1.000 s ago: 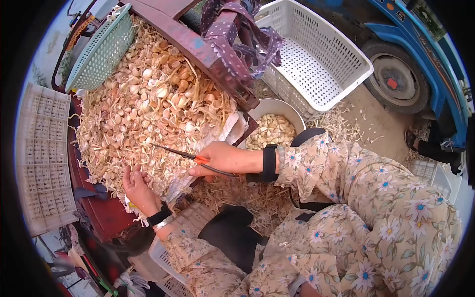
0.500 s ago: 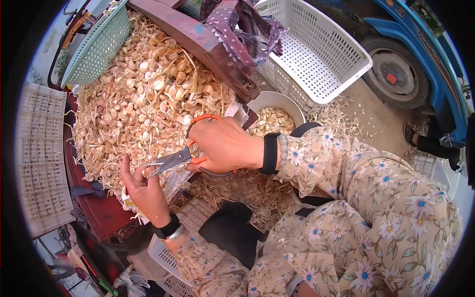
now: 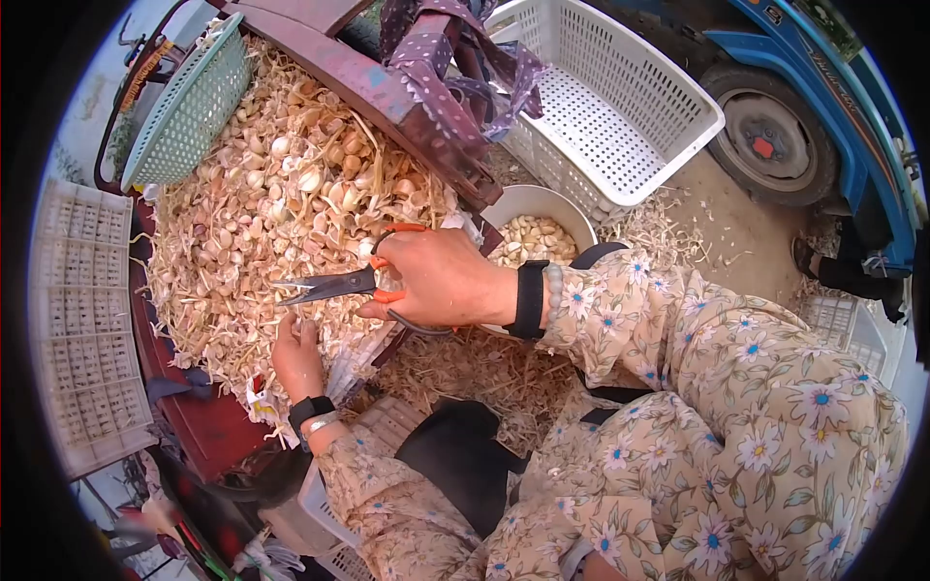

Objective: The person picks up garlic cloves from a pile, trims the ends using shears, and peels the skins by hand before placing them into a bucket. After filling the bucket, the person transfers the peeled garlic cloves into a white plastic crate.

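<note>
My right hand (image 3: 436,276) is wrapped round a pair of scissors (image 3: 344,285) with orange-and-black handles, its dark blades slightly apart and pointing left over the pile. Below the blade tips, my left hand (image 3: 297,356) has its fingers bent together at the near edge of the pile; whatever lies between the fingertips is too small to tell. Under both hands spreads a heap of garlic cloves (image 3: 281,208) mixed with dry skins and stalks. Behind my right wrist, a white bucket (image 3: 588,221) holds pale trimmed cloves (image 3: 531,240).
A green basket (image 3: 189,111) leans at the heap's far left. White plastic crates stand at left (image 3: 92,324) and upper right (image 3: 693,126). A maroon metal frame (image 3: 387,82) with a dotted cloth (image 3: 421,53) borders the heap. A blue vehicle's wheel (image 3: 770,136) and a person's foot (image 3: 806,259) are at right.
My left hand has dropped away from the blades to the heap's near edge, its raised fingers now bent. The scissors have swung level, with the right hand almost in place.
</note>
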`<state>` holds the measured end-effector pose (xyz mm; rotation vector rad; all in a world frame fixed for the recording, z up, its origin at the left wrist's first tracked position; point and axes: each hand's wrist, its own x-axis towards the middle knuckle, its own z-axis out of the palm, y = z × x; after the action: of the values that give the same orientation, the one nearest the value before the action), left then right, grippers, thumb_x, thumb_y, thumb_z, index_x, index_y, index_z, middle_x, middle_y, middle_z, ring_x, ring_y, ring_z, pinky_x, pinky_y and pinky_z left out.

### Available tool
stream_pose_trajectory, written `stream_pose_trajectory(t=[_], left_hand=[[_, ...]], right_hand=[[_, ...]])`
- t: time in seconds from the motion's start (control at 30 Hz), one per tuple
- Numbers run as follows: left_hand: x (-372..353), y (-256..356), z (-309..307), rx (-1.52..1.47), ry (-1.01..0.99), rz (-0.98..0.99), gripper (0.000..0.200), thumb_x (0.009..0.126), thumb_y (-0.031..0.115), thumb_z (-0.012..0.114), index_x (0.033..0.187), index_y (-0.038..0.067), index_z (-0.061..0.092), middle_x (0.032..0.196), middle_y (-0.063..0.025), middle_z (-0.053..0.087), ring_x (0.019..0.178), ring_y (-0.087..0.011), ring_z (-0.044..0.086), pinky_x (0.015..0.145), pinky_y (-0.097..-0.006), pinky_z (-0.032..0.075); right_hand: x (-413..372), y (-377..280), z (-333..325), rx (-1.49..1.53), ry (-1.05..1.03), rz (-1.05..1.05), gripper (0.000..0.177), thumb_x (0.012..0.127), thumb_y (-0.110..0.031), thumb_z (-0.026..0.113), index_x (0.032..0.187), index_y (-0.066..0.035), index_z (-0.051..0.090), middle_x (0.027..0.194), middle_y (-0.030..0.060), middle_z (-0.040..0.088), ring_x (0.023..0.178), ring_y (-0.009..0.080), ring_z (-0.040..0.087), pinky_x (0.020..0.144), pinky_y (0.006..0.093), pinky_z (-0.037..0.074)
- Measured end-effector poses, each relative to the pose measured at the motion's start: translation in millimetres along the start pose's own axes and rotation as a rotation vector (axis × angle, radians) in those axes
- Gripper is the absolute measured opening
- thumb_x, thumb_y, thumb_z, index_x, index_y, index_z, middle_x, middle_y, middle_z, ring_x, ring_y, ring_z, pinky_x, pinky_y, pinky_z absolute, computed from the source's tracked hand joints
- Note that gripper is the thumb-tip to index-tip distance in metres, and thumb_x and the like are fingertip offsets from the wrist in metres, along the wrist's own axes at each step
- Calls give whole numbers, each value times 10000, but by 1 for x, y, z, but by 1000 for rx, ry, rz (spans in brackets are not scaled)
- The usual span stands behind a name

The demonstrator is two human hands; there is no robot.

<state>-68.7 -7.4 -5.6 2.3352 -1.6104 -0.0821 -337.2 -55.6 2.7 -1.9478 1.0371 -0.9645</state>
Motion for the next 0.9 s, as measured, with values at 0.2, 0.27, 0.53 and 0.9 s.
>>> stream_pose_trajectory(t=[0.2,0.27,0.53,0.9], left_hand=[[-2,4,-8,143,-94,-71,262,773,259,630,805,12,548,637,-139,566,600,-276,552,571,-369,416],[-3,-2,-4,124,-74,-60,279,788,268,615,757,2,537,631,-135,569,595,-262,555,567,-365,416],[5,-12,3,-9,84,-143,235,821,215,555,914,-1,542,643,-119,592,610,-219,573,599,-327,436],[20,-32,-5,222,-261,-142,233,722,224,585,779,-2,588,676,-185,604,651,-321,585,629,-376,450]], right_hand=[[0,-2,0,51,-41,23,497,649,-470,686,837,-16,617,789,153,617,839,310,597,704,401,471],[0,1,3,46,-13,20,496,651,-469,685,837,-14,618,794,153,616,837,312,596,706,405,469],[3,2,1,52,-45,49,501,680,-447,678,848,15,587,851,157,594,826,318,587,696,394,466],[2,3,1,97,-29,41,501,672,-455,683,855,4,597,886,157,602,846,305,591,706,388,466]])
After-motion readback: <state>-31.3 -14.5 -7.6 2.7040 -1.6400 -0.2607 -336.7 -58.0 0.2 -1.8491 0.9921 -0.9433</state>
